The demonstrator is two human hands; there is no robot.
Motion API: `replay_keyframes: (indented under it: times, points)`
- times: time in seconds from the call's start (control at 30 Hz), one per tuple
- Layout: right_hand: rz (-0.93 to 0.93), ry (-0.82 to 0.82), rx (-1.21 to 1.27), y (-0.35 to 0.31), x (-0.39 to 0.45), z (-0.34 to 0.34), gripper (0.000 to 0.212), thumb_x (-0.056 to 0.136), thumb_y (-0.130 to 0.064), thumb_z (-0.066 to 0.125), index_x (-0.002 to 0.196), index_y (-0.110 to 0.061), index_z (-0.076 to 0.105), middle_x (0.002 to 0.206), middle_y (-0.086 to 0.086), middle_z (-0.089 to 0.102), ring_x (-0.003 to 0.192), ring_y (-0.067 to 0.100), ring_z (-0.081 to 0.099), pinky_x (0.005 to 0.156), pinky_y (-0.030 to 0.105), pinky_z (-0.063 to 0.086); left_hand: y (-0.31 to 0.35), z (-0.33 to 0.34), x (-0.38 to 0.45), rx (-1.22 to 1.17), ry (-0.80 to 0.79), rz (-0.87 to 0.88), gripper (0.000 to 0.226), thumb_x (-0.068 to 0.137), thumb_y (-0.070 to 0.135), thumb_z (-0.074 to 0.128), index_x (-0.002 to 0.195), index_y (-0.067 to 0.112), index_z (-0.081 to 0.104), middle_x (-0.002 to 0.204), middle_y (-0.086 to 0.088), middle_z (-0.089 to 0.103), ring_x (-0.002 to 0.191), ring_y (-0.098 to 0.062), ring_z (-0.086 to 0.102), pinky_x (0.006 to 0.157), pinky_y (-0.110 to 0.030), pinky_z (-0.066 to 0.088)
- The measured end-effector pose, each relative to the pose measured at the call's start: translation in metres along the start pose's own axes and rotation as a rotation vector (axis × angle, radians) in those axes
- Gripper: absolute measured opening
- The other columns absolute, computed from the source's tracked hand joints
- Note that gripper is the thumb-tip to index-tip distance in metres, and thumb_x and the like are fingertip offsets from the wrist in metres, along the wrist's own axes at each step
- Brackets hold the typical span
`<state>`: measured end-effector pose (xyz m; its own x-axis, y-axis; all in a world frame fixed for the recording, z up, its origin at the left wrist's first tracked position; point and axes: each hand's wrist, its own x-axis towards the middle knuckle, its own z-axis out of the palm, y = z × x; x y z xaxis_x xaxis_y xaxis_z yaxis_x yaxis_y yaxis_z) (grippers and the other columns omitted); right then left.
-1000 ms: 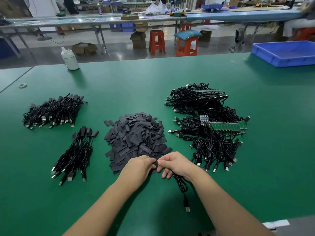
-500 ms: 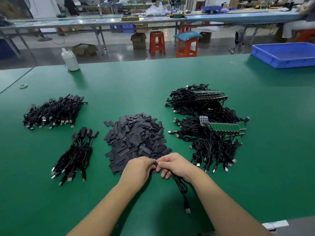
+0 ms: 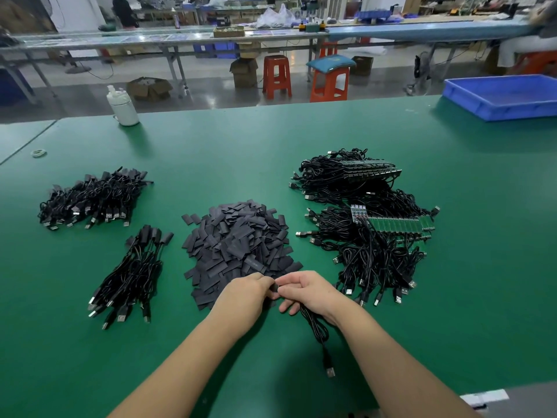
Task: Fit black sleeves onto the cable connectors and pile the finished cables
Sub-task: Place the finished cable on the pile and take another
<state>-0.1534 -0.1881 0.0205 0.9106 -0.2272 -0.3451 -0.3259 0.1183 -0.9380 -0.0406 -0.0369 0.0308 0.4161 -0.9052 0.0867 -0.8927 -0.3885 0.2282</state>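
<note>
A heap of flat black sleeves (image 3: pixel 241 242) lies mid-table. Just in front of it my left hand (image 3: pixel 244 297) pinches a black sleeve (image 3: pixel 273 287), and my right hand (image 3: pixel 310 292) holds the end of a black cable (image 3: pixel 316 330) against it. The cable loops down below my right wrist, and its USB plug (image 3: pixel 330 371) rests on the green mat. Unsleeved cables with green circuit boards (image 3: pixel 376 236) are heaped to the right. Two piles of sleeved cables lie at the left: a near pile (image 3: pixel 132 273) and a far pile (image 3: pixel 90 200).
The green table (image 3: pixel 482 236) carries a blue plastic tray (image 3: pixel 506 98) at the far right and a white bottle (image 3: pixel 122 107) at the far left. A small ring (image 3: pixel 38 152) lies near the left seam. Orange stools and benches stand beyond the table.
Both hands stay together at the front of the sleeve heap, with only slight finger movement on the sleeve and the cable end. The hanging cable has barely shifted.
</note>
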Motion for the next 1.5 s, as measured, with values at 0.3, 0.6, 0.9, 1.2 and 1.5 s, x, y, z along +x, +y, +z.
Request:
replay_keyframes:
  times: [0.3, 0.6, 0.9, 1.2, 1.5]
  points:
    - [-0.045, 0.118, 0.13, 0.005, -0.002, -0.002, 0.015, 0.088, 0.004, 0.07, 0.102, -0.001, 0.069, 0.088, 0.014, 0.076, 0.08, 0.024, 0.074, 0.066, 0.026, 0.058, -0.004, 0.006, 0.002, -0.01, 0.01, -0.03, 0.023, 0.099, 0.03, 0.048, 0.115, 0.023, 0.063, 0.106, 0.003, 0.064, 0.097, -0.021, 0.063, 0.083, -0.032, 0.048]
    - [-0.04, 0.148, 0.13, 0.003, -0.003, 0.0, 0.014, 0.09, 0.008, 0.064, 0.102, 0.001, 0.068, 0.086, 0.012, 0.074, 0.076, 0.022, 0.074, 0.064, 0.027, 0.059, 0.001, 0.006, 0.003, 0.016, 0.014, 0.002, 0.022, 0.097, 0.029, 0.05, 0.114, 0.021, 0.061, 0.102, 0.001, 0.062, 0.092, -0.022, 0.062, 0.076, -0.031, 0.044]
    - [-0.036, 0.192, 0.2, 0.008, -0.001, 0.001, 0.008, 0.088, 0.007, 0.068, 0.093, 0.001, 0.069, 0.082, 0.014, 0.075, 0.082, 0.029, 0.075, 0.066, 0.029, 0.059, 0.004, 0.004, 0.005, 0.036, -0.005, -0.016, 0.021, 0.097, 0.032, 0.05, 0.112, 0.02, 0.059, 0.098, 0.001, 0.059, 0.09, -0.024, 0.062, 0.076, -0.033, 0.044]
    - [-0.043, 0.19, 0.215, 0.004, -0.004, 0.002, 0.008, 0.089, 0.009, 0.066, 0.092, 0.003, 0.069, 0.08, 0.016, 0.074, 0.073, 0.023, 0.074, 0.061, 0.027, 0.058, 0.01, 0.0, 0.005, 0.108, -0.06, 0.007, 0.022, 0.097, 0.026, 0.049, 0.117, 0.022, 0.055, 0.109, 0.002, 0.058, 0.096, -0.024, 0.061, 0.077, -0.033, 0.044]
    - [-0.045, 0.169, 0.211, 0.0, -0.007, 0.002, 0.009, 0.092, -0.002, 0.068, 0.101, 0.002, 0.067, 0.085, 0.016, 0.075, 0.074, 0.024, 0.073, 0.061, 0.028, 0.059, 0.021, -0.015, 0.001, 0.093, 0.081, 0.135, 0.034, 0.084, 0.01, 0.062, 0.117, 0.017, 0.061, 0.113, -0.001, 0.06, 0.095, -0.023, 0.063, 0.076, -0.032, 0.049]
